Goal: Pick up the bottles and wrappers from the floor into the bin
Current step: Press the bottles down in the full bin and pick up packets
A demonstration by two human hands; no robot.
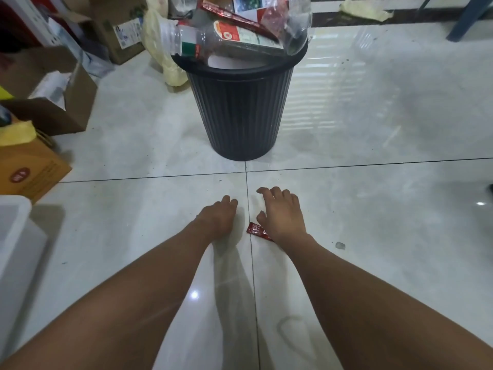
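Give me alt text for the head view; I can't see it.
Two bare hands stretch low over a tiled floor: the right hand above a small red wrapper, the left hand beside it, empty. Ahead stands a black bin heaped with plastic bottles and wrappers; cardboard boxes sit at left.

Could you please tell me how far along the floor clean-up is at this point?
Mostly done: the black bin is heaped with plastic bottles and wrappers. In hand: nothing yet; the right hand hovers, fingers spread, over a red wrapper on the floor, the left hand beside it holding nothing. Left: that wrapper, and perhaps a small grey scrap to its right.
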